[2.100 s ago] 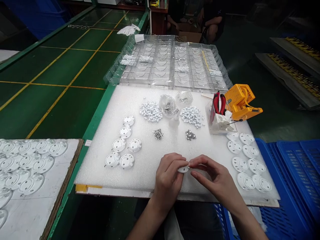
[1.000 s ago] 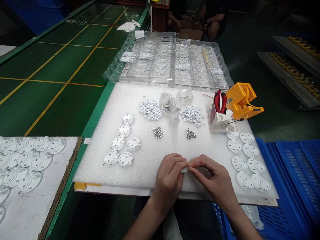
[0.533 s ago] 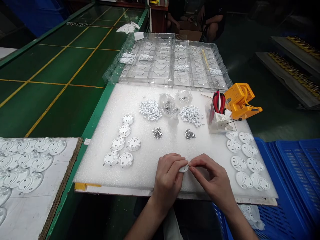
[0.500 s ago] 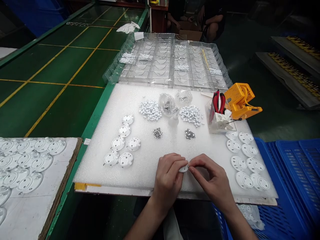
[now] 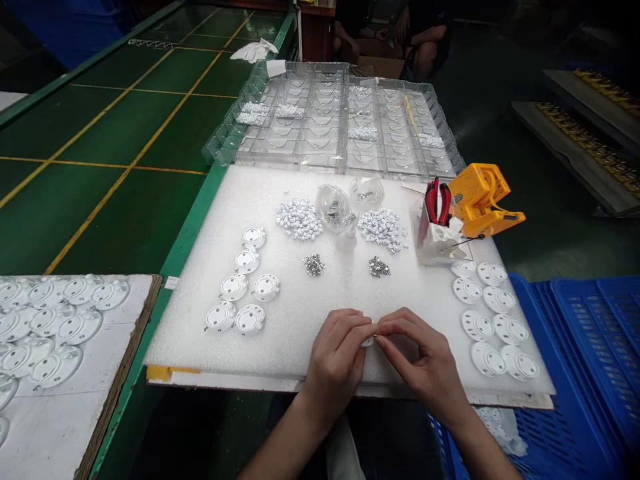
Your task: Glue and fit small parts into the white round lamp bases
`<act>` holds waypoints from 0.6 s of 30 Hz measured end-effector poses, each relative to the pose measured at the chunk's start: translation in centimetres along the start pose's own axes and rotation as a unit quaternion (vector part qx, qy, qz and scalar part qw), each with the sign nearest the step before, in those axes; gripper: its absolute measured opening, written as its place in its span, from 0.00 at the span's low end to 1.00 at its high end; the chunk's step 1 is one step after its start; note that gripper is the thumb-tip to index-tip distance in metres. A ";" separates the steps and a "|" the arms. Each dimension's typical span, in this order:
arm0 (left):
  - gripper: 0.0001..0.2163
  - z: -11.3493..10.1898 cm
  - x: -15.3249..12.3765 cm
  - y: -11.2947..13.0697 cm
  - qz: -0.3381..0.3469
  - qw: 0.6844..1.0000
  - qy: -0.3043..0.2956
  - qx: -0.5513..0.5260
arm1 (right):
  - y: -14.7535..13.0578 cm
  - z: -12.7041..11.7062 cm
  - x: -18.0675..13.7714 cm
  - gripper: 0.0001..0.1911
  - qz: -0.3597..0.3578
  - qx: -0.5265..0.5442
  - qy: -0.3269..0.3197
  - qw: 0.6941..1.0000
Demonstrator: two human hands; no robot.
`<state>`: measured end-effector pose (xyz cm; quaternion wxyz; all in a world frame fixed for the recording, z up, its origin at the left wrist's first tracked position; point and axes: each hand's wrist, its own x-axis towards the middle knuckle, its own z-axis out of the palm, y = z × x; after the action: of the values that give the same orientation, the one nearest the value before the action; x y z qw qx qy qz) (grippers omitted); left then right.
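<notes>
Both hands meet over the near edge of the white foam sheet (image 5: 280,200). My left hand (image 5: 336,360) is closed round a small white round plastic disc (image 5: 369,342), mostly hidden by the fingers. My right hand (image 5: 425,363) pinches at the disc's right edge, fingertips together; what it holds is too small to make out. Several like white discs (image 5: 243,293) lie on the foam to the left, and several more discs (image 5: 493,320) to the right. Two small piles of metal screws (image 5: 314,265) lie beyond the hands.
Heaps of small white parts (image 5: 300,219), clear bags (image 5: 334,207), a clear tub with red pliers (image 5: 438,223) and a yellow tool (image 5: 483,200) sit mid-sheet. Clear compartment trays (image 5: 340,120) lie behind. Blue crates (image 5: 585,360) stand right; a board of discs (image 5: 45,333) left. A person crouches far back.
Both hands stay together at the disc with only small finger movement; the disc is now more covered by my fingers. The view has shifted slightly.
</notes>
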<state>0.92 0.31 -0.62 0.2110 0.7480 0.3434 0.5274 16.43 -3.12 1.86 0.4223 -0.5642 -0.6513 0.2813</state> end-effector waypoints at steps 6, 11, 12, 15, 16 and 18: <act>0.13 -0.1 0.0 -0.1 -0.020 1.000 -0.007 -0.009 | -0.1 0.3 -0.1 0.06 -0.003 -0.001 0.014 1.000; 0.11 -0.3 0.1 0.0 -0.071 0.997 0.008 -0.042 | 0.1 -0.5 -0.1 0.03 0.027 0.029 0.000 0.999; 0.12 -0.3 0.1 0.1 -0.082 0.995 0.012 -0.049 | 0.2 -0.7 0.0 0.02 0.036 0.038 -0.005 0.999; 0.13 -0.5 0.2 0.2 -0.128 0.988 0.032 -0.079 | 0.2 -1.4 0.5 0.06 0.059 0.048 0.006 0.997; 0.13 -0.5 0.2 0.2 -0.147 0.984 0.045 -0.095 | 0.1 -1.5 0.9 0.07 0.060 0.042 0.014 0.997; 0.11 -0.5 0.2 0.2 -0.186 0.970 0.092 -0.128 | -0.5 -1.5 1.8 0.08 0.052 0.017 0.025 0.998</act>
<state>0.53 0.27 -0.22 0.3668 0.5859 0.4237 0.5854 17.47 -1.67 3.43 0.4329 -0.5969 -0.6051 0.3002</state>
